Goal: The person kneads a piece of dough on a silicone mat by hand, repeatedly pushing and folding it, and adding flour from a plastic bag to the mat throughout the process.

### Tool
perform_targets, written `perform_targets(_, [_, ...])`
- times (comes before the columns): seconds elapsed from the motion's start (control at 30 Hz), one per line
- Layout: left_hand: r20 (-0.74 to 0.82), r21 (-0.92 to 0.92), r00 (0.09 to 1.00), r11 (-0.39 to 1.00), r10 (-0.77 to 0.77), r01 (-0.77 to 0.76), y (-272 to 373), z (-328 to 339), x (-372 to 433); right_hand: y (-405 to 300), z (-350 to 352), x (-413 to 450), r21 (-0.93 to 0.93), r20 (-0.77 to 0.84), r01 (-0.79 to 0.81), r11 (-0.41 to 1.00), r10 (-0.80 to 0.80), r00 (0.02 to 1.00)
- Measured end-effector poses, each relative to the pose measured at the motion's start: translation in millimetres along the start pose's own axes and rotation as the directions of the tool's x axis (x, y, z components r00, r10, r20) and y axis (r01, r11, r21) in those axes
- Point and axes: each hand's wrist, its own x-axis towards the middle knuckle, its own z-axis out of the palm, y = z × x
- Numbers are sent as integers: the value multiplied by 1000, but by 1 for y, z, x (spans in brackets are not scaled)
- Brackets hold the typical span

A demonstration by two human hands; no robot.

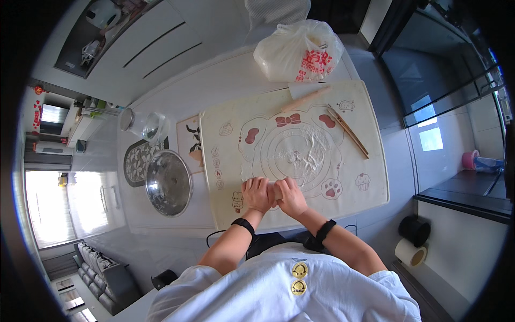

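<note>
My left hand (256,195) and my right hand (291,197) are close together over the near edge of a cream baking mat (257,116) printed with a cartoon bear. Both grip a pale lump (275,190) that looks like dough, its ends covered by my fingers. White flour (314,155) is spread across the printed circles just beyond my hands. A wooden rolling pin (305,99) lies at the mat's far edge, overlapping a flat white sheet (302,89). Wooden chopsticks (348,132) rest at the right side of the mat.
To the left, a metal bowl (169,183) with whitish residue stands partly on a dark patterned mat (134,161). Behind it are a clear container (155,128) and a lidded jar (128,120). A tied plastic bag (297,52) sits at the table's far end.
</note>
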Motion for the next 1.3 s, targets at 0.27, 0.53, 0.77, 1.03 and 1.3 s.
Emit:
perform_targets(0.27, [193,214,961,965,-196,154,9,22,48,39,-2,23,191,100,-403,895,391,915])
perform_targets(0.53, [272,229,734,783,-622,578,-13,47,103,42,-4,111,-4,24,-442,897,442,897])
perform_targets(0.77, [454,-384,867,833,-207,399,-68,8,53,71,-85,86,-388,-106,-148,910,116,988])
perform_targets(1.03, [696,-661,612,-2,-376,751,-63,-27,-12,64,-38,105,-635,163,128,762,-29,986])
perform_targets(1.3, [764,-644,477,-548,-434,534,-100,-83,-12,61,9,47,-219,723,848,482,-504,473])
